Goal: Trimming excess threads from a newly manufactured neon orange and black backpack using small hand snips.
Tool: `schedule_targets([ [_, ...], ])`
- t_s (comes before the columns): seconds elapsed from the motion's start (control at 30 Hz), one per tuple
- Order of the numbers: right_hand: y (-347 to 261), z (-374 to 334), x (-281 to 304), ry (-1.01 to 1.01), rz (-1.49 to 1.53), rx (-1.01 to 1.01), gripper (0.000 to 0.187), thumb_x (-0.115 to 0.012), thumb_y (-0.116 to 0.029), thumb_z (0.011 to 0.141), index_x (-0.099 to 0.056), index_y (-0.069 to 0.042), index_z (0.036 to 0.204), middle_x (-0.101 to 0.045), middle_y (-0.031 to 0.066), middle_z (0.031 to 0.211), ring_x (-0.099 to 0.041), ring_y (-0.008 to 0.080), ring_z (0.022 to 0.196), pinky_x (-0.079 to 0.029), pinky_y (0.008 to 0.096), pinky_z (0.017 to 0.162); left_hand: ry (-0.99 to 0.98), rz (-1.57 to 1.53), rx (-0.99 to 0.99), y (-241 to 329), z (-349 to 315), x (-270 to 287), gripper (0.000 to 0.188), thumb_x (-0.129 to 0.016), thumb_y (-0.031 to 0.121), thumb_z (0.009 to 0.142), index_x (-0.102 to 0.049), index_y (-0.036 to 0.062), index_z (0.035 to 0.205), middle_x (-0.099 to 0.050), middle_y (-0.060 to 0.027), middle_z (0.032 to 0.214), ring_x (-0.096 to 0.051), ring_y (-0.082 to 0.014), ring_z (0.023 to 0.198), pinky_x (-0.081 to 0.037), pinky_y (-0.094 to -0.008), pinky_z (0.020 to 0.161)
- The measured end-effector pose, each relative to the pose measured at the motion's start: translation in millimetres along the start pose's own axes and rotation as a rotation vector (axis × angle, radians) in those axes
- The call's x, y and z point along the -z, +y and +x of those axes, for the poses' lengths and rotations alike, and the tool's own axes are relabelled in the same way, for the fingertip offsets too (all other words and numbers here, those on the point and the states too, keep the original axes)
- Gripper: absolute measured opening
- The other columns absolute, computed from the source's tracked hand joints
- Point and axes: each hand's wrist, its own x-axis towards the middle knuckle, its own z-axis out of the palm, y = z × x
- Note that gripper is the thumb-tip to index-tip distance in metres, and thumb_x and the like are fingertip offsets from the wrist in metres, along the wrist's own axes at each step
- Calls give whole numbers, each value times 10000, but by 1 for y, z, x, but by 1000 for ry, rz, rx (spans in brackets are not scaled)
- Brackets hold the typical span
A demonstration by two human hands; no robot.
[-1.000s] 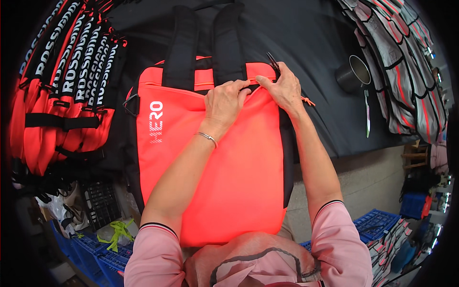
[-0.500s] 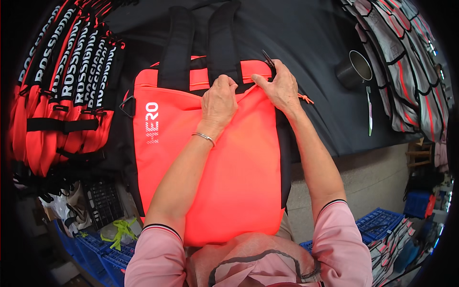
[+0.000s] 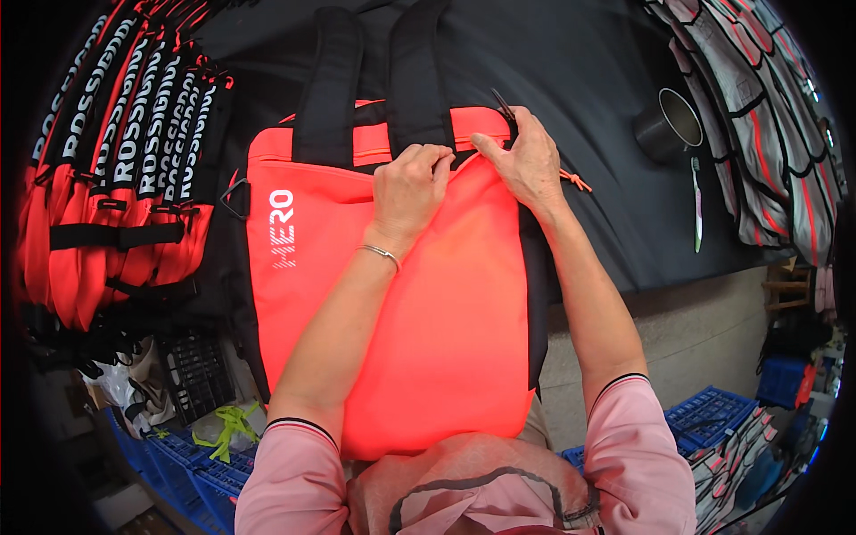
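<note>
A red bag (image 3: 446,321) is lying on the black table (image 3: 615,232), in the middle, its shoulder straps (image 3: 328,89) stretching toward the far side. The left hand (image 3: 410,192) is pinching the bag's far opening edge. The right hand (image 3: 530,165) is gripping a slim dark tool (image 3: 503,103), its thumb touching the bag near the far right corner. A cup (image 3: 664,127) and toothbrush (image 3: 696,207) are resting at right.

The person's left arm (image 3: 332,332) extends forward and inward. Left hand (image 3: 408,193): fingers curled, thumb beside the forefinger tip. Right arm (image 3: 592,285): likewise angled forward and inward. Right hand (image 3: 528,162): fingers bent, thumb pointing left. From here the hands sit close together, not touching.
</note>
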Motion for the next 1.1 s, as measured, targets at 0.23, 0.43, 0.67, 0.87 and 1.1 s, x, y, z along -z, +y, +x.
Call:
schedule_targets([
  [0.23, 2, 0, -2, 23, 32, 16, 534, -786, -390, 795, -596, -1, 1106, -652, 158, 1017, -643, 323, 954, -504, 420, 831, -87, 189, -120, -5, 15, -8, 95, -699, 65, 835, -605, 53, 836, -642, -78, 698, -639, -240, 571, -507, -366, 528],
  [0.43, 6, -1, -2, 38, 87, 19, 496, -798, -370, 786, -609, -6, 1065, -658, 147, 982, -646, 319, 922, -504, 415, 814, 89, -164, 317, -7, 7, 1, 73, -667, 41, 863, -595, 31, 860, -624, -59, 709, -630, -196, 565, -513, -322, 542],
  [0.67, 0, -1, 2, -24, 85, -18, 551, -795, -378, 790, -586, -9, 1142, -647, 161, 1048, -643, 342, 984, -516, 452, 834, 33, -137, -7, -7, 1, 5, 117, -740, 40, 830, -699, 29, 939, -688, -67, 787, -652, -146, 599, -512, -284, 545],
  [0.87, 1, -1, 2, -10, 112, -22, 560, -800, -388, 786, -587, -7, 1137, -650, 160, 1045, -646, 344, 979, -519, 459, 830, -77, 53, -111, -1, 8, 5, 102, -720, 34, 812, -670, 33, 901, -657, -91, 832, -664, -267, 682, -536, -346, 597],
  [1.1, 3, -3, -1, 61, 126, 4, 516, -824, -375, 771, -611, -6, 1061, -669, 134, 950, -656, 301, 876, -518, 413, 781, -162, 162, -28, -8, 9, 1, 113, -646, 62, 853, -553, 38, 914, -589, -109, 844, -628, -306, 725, -521, -395, 617],
])
